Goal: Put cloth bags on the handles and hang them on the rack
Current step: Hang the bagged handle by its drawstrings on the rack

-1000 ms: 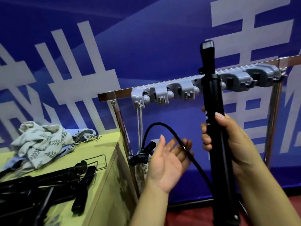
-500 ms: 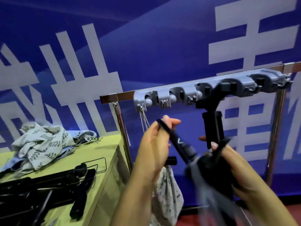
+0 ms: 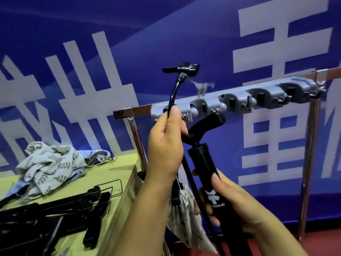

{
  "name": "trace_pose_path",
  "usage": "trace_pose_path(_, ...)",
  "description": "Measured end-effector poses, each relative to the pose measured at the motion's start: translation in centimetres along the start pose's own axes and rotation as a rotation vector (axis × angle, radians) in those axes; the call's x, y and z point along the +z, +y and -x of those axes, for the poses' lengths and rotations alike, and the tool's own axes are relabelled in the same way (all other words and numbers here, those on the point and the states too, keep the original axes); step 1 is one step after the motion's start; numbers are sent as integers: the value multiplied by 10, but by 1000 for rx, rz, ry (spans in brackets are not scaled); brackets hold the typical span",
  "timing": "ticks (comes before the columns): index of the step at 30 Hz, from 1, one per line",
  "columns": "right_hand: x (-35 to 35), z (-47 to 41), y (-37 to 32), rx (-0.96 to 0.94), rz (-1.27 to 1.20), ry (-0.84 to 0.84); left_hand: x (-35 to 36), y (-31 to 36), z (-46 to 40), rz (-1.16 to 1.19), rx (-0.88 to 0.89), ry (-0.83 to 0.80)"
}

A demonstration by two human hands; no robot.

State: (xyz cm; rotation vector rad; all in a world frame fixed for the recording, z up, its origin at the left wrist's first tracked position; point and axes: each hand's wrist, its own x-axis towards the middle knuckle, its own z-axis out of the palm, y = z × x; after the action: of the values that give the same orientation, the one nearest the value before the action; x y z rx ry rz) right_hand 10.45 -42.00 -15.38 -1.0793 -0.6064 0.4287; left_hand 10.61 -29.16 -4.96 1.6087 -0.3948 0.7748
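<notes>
My right hand [image 3: 227,200] grips the barrel of a black hand pump [image 3: 208,174], held upright with its T-handle [image 3: 206,124] just below the grey clip rack [image 3: 239,100]. My left hand [image 3: 166,145] grips the pump's black hose [image 3: 174,93] and holds it up, so the nozzle head [image 3: 186,68] sits above the rack. A patterned cloth bag [image 3: 186,218] hangs below the rack's left end, behind my arms. More cloth bags [image 3: 51,163] lie crumpled on the yellow table [image 3: 114,176].
Several black handled tools [image 3: 55,209] lie on the table's near left part. The rack is fixed to a metal rail on two chrome posts [image 3: 310,163] before a blue wall. The rack's right-hand clips hold nothing.
The pump has turned over: its T-handle now points up at the rack. My left hand has closed on the hose and lifted the nozzle above the rail.
</notes>
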Motion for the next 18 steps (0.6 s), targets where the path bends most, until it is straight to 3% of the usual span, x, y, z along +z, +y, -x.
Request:
trace_pose_path(4, 6, 1, 0, 7, 72, -55, -2, -8, -12, -56, 81, 113)
trace_pose_path(12, 5, -1, 0, -14, 144, -60, -12, -19, -34, -208, 6, -158)
trace_pose_path(18, 8, -5, 3, 42, 186, -71, -16, -20, -32, -349, 84, -72)
